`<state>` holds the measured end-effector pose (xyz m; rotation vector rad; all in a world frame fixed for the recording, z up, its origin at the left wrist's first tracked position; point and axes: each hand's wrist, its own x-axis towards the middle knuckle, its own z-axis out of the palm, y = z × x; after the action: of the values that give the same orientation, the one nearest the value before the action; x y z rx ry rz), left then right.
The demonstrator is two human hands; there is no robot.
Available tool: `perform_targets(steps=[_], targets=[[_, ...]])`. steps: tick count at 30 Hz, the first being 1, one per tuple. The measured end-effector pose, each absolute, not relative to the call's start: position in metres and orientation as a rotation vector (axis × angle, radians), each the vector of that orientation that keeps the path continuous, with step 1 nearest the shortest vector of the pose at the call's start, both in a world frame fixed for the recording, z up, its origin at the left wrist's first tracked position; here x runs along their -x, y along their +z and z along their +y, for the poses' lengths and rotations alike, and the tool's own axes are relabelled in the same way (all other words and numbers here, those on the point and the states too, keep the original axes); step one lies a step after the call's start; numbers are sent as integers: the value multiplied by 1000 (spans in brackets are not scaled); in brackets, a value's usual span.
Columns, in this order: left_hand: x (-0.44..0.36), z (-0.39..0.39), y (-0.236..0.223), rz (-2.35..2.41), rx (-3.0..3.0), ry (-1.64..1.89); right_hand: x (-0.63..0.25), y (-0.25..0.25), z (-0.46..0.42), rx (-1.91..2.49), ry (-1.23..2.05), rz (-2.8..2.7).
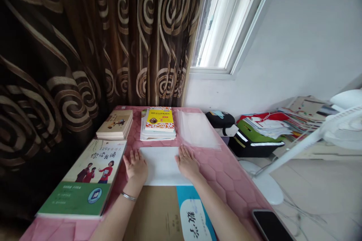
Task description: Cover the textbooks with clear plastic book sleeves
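Note:
My left hand (136,165) lies with its fingers spread at the left edge of a plain white sheet (162,166). On the sheet's right edge my right hand (187,162) rests flat, fingers stretched out. Neither hand grips anything. Closer to me, between my forearms, is a brown cover (155,211), and beside it a blue and white mathematics book (195,214). The sheet's near edge meets these two; whether it is joined to them I cannot tell. My right forearm hides part of the blue book.
Left of my arm lies a large green and white book (85,180), with a stack of small tan books (115,124) behind. A yellow-covered book (160,118) tops a pile at the back, beside clear plastic sheets (196,128). A phone (271,226) sits near right; a white fan (299,147) stands beyond.

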<state>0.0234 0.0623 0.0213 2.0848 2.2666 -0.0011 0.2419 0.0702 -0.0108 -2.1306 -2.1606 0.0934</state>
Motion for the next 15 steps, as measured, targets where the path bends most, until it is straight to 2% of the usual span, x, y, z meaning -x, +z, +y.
perform_targets(steps=[3, 8, 15], targets=[[-56, 44, 18, 2105, -2180, -16, -241, -11, 69, 2122, 73, -2158], [-86, 37, 11, 1470, -2453, 97, -242, -7, 68, 2107, 84, -2171], [-64, 72, 14, 1693, -2392, 58, -207, 6, 64, 1961, 147, -2164]])
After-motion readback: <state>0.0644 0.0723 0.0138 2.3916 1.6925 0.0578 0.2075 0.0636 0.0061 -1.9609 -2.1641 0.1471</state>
